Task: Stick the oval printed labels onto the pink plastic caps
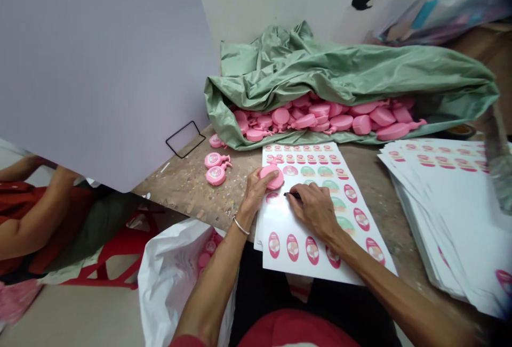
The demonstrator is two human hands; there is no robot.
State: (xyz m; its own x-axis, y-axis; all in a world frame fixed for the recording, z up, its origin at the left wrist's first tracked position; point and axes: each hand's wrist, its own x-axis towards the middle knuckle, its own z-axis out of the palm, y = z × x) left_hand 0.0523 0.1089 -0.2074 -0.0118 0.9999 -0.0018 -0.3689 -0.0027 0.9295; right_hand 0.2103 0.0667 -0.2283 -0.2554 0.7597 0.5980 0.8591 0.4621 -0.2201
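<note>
In my left hand is a pink round plastic case with a small curled tail, pinched between thumb and fingers just above the sticker sheet. My right hand rests on that sheet, closed around a thin dark pointed tool; its exact kind is mostly hidden. The tool's tip is beside a pink oval sticker near the sheet's left side. Pink and green oval stickers cover parts of the sheet. Left of it lie several pink cases with labels.
Behind the sheet, a green bag lies open, full of pink cases. A stack of sticker sheets is at right. A white bag hangs below the table's left edge. A grey panel partly screens a seated person.
</note>
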